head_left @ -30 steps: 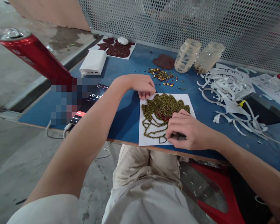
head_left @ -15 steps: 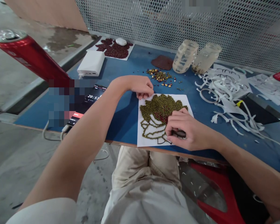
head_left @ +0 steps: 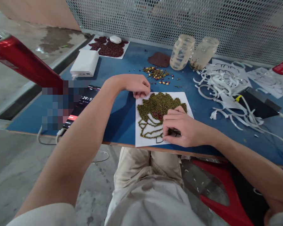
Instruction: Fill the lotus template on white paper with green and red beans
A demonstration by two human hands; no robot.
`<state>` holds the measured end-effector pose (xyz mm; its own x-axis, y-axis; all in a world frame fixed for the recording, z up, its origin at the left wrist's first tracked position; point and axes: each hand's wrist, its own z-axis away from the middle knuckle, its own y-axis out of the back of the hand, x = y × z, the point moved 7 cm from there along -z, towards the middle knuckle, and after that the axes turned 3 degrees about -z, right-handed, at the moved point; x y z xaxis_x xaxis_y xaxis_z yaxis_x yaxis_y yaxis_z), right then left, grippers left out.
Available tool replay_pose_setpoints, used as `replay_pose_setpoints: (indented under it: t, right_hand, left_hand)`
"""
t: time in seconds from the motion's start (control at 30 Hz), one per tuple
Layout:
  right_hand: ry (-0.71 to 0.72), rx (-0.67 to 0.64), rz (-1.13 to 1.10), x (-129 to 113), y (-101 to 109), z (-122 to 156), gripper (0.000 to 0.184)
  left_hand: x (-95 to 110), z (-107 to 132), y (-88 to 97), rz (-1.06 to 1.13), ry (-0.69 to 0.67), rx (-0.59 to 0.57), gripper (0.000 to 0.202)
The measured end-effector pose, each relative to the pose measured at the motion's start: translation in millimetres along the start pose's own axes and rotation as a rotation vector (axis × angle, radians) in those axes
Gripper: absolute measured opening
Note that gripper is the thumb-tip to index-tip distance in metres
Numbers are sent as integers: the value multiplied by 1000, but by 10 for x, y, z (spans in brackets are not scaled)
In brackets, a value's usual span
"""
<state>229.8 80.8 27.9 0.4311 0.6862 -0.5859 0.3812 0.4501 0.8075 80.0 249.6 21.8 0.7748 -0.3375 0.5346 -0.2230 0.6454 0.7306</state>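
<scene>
A white paper sheet [head_left: 141, 142] lies at the table's front edge, bearing a plant-like picture. Green mung beans [head_left: 160, 102] fill its upper part, with a patch of red beans [head_left: 157, 115] in the middle. Lower down, bean-lined outlines surround bare white shapes. My left hand [head_left: 139, 85] is closed at the sheet's upper left corner, fingers curled downward; whatever they hold, if anything, is hidden. Over the lower right of the picture, my right hand [head_left: 179, 127] is closed, thumb and fingers brought together low over the paper. Anything between those fingertips is too small to make out.
Loose mixed beans [head_left: 157, 73] lie behind the sheet, near a brown flat patch [head_left: 159, 59] and two jars [head_left: 182, 51]. Paper strips [head_left: 219, 84] clutter the right. Leftward are a phone [head_left: 81, 103], white power bank [head_left: 85, 62], red can [head_left: 25, 59] and dark-red bean picture [head_left: 108, 48].
The view has shifted slightly, so the table's things appear a little further left. My right hand has moved slightly left over the sheet; my left hand stays at the corner.
</scene>
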Motion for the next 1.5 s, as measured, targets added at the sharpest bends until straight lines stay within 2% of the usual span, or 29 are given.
replay_pose_setpoints:
  t: [0.2,0.43,0.7,0.87,0.97,1.03,1.07,1.17,1.23,1.33,1.5]
  right_hand:
    - [-14,0,6,2,-7,11,21]
    - [-21,123,-3,59,187,40,21]
    - [85,22,-18,56,51,0,23]
    - [98,-4,9,64,-16,-16,24]
    - [74,9,-16,65,19,-13,23]
    - [55,61,-42,77,98,-8,22]
    - [45,94,-40,90,145,-5,22]
    - [18,164,31,152,267,-1,22]
    - [2,180,74,205,314,-6,22]
    - [-11,214,100,269,360,-15,22]
    - [-42,287,145,305,397,-37,23]
  left_hand:
    - [-25,-14,5,20,-13,-2,12]
    - [-65,-39,13,22,-21,-1,13]
    - [-63,-33,14,8,-21,-5,14]
    - [-59,-28,21,-28,-19,7,14]
    - [-42,-17,28,-35,-28,11,12]
    - [-36,-16,84,-77,-38,85,10]
    - [-40,-15,143,-115,-39,170,10]
    - [-90,21,375,-231,-1,540,14]
    - [-157,34,452,-248,48,701,20]
    - [-214,-21,440,-239,92,760,23]
    - [-121,-126,345,-287,133,789,29]
